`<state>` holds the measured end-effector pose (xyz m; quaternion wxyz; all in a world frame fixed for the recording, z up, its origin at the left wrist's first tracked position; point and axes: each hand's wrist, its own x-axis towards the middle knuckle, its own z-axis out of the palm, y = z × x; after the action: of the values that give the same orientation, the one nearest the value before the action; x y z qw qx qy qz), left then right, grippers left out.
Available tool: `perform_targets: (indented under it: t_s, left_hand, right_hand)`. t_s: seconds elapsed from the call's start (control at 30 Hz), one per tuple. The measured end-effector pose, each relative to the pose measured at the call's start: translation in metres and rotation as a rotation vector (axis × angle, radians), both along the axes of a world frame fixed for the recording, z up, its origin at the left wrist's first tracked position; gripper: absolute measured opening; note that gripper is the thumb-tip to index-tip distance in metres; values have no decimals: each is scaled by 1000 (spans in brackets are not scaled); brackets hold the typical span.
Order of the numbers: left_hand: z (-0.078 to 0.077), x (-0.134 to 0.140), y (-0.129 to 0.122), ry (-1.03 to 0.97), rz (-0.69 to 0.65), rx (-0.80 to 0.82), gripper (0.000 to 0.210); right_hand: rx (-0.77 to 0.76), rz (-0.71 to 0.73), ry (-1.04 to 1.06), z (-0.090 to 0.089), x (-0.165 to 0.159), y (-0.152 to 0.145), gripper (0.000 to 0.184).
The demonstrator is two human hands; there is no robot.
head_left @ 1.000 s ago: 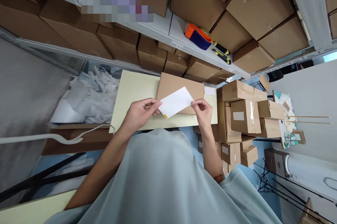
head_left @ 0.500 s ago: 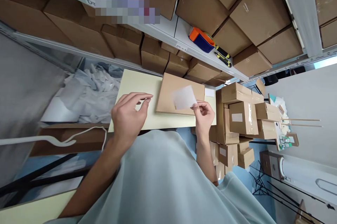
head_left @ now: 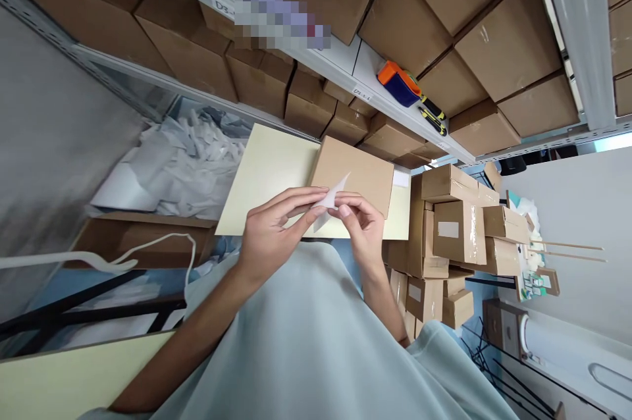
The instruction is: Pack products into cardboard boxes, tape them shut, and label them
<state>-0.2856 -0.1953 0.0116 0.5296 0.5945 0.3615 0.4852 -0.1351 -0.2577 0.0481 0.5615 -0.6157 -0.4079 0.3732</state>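
Observation:
A small white translucent sheet (head_left: 336,192), perhaps a label on its backing, is held up in front of my body, tilted and seen nearly edge-on. My left hand (head_left: 276,226) pinches its left side between thumb and fingers. At its right side, my right hand (head_left: 364,226) has thumb and fingertips closed on it. Behind the hands a flat brown cardboard box (head_left: 358,166) lies on the pale yellow tabletop (head_left: 271,163). The fingertips hide part of the sheet and the near edge of the box.
Cardboard boxes (head_left: 457,229) are stacked right of the table. Shelves with more boxes run along the back, with a blue-orange tape dispenser (head_left: 399,84) and yellow-black cutters (head_left: 433,122) on a ledge. Crumpled white paper (head_left: 182,163) fills a carton at left, near a white curved tube (head_left: 93,261).
My left hand has moved right and taken hold of the sheet, which only my right hand held before. The sheet has come lower and turned edge-on. The view has shifted slightly left.

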Motion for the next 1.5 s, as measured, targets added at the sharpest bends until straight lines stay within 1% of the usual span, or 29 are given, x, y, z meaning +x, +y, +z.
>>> perform_targets:
  t_s: [0.1, 0.3, 0.43, 0.67, 0.83, 1.0, 1.17, 1.27, 1.33, 1.5]
  left_hand:
    - [0, -5, 1, -8, -4, -33, 25]
    - [1, -11, 4, -5, -22, 25, 20]
    - [1, -15, 6, 11, -39, 11, 22]
    - [2, -22, 14, 9, -48, 12, 23]
    - [1, -27, 19, 25, -55, -20, 27]
    - [-2, -30, 24, 6, -61, -40, 30]
    - [-4, -35, 30, -15, -43, -97, 32]
    - [-5, -40, 33, -24, -40, -140, 34]
    - [-7, -43, 36, -35, -45, -160, 35]
    - [-16, -45, 41, -29, -60, -172, 36]
  right_hand:
    - [10, 25, -17, 2, -2, 2, 35]
    - [15, 0, -86, -1, -6, 6, 33]
    - [11, -5, -112, 0, -9, 8, 31]
    - [-20, 5, -106, 3, -14, 15, 35]
    - [-30, 29, -131, 2, -17, 22, 37]
    - [-17, 70, -179, 3, -22, 29, 36]
    - [-47, 86, -216, 2, -29, 36, 38]
    - [-25, 103, -197, -1, -35, 40, 34]
    - [-23, 114, -197, -3, -38, 42, 31]
    - [-66, 123, -247, -8, -41, 48, 33]
